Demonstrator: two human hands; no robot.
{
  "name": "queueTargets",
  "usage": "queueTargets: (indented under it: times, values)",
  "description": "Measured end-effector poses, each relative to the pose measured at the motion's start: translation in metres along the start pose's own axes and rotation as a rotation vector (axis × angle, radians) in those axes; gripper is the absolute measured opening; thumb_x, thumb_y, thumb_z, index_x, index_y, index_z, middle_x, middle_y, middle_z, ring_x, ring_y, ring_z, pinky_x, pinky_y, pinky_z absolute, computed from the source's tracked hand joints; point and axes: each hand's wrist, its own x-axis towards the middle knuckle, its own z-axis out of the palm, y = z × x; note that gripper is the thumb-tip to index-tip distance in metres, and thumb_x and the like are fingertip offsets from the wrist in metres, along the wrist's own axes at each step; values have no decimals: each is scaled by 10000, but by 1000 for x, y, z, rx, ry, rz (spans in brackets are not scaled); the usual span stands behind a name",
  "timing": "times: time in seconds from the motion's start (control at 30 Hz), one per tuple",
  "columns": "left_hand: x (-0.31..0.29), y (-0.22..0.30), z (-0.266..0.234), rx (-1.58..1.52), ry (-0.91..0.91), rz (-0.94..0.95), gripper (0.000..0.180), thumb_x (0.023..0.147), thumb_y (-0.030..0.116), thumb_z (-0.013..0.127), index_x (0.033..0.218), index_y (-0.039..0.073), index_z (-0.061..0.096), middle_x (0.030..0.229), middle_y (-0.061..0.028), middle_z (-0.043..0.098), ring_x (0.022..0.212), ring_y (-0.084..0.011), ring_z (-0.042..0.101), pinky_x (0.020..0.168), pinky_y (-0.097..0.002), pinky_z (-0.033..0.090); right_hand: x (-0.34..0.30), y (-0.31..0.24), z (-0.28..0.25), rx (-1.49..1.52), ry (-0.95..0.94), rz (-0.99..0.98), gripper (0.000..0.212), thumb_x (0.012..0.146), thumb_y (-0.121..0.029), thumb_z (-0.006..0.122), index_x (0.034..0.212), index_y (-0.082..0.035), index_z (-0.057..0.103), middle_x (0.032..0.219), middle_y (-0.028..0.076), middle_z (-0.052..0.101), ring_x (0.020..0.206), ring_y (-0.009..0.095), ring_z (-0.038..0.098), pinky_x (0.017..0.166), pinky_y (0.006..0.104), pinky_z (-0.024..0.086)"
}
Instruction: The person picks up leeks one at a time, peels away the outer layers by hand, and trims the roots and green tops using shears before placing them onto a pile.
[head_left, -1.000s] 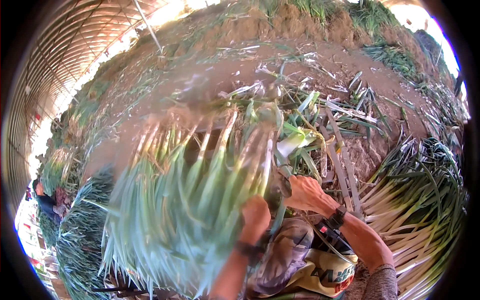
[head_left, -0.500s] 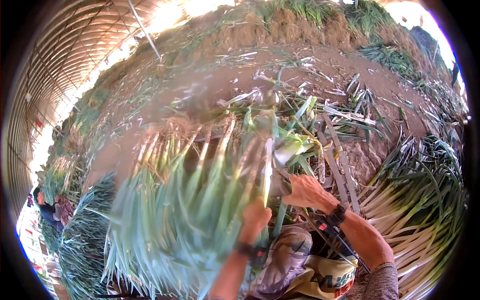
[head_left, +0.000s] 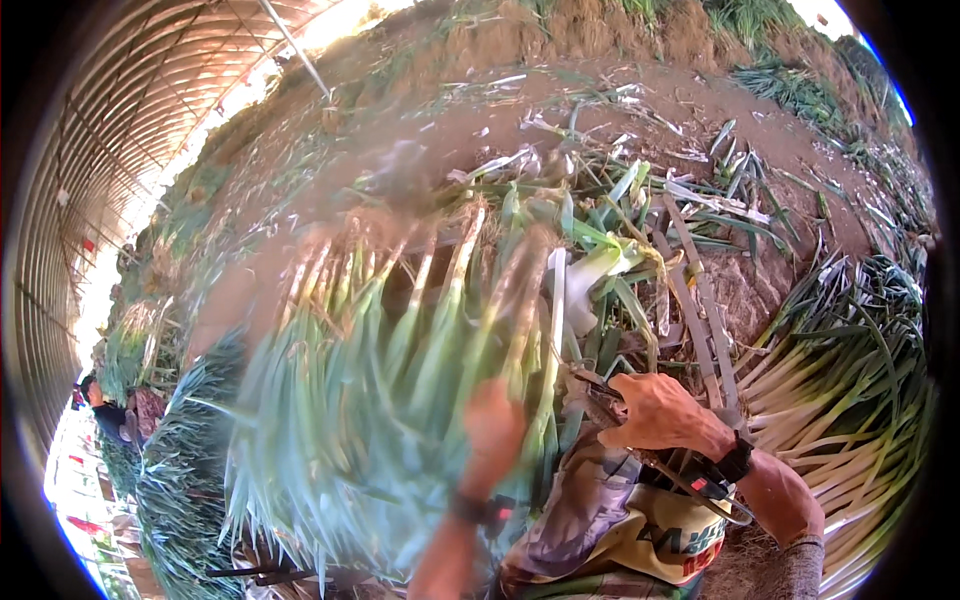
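A thick row of long green onions (head_left: 340, 400) lies before me, brown roots at the far end and green leaves toward me. My left hand (head_left: 492, 425), smeared by motion, is over the right part of this row; its fingers cannot be made out. Just right of it lies a green onion with a bare white stem (head_left: 557, 310), apart from the hand. My right hand (head_left: 655, 412) is closed above my lap, fingers curled at a dark metal piece (head_left: 597, 385) whose kind I cannot tell. A thin dark rod or hose runs below that wrist.
Cleaned white-stemmed green onions (head_left: 810, 420) are heaped at the right. Metal rails (head_left: 690, 300) and stripped leaves (head_left: 620, 255) lie ahead on the soil. At the left are a leafy pile (head_left: 190, 470) and another person (head_left: 115, 410). Rooty bundles (head_left: 600, 50) line the far side.
My left hand has come off the white-stemmed green onion and moved left over the row. My right hand has drawn slightly right and toward me. The whole view has shifted a little.
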Motion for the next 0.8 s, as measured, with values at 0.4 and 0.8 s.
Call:
queueTargets:
  times: [0.4, 0.8]
  values:
    - [7, -27, -9, -16, -315, -359, 465, 796, 277, 721, 1162, 32, 571, 1173, -184, 566, 1115, -379, 534, 932, -464, 454, 11, -34, 15, 182, -157, -193, 493, 675, -381, 760, 913, 29, 626, 736, 215, 648, 709, 397, 647, 685, 460, 515]
    - [5, -7, 15, -112, 9, -270, 406, 819, 247, 672, 1134, 17, 557, 1161, -224, 573, 1109, -408, 536, 897, -496, 458, 18, -49, 16, -5, -220, -49, 556, 700, -411, 731, 956, 61, 587, 808, 249, 653, 755, 426, 639, 736, 468, 501]
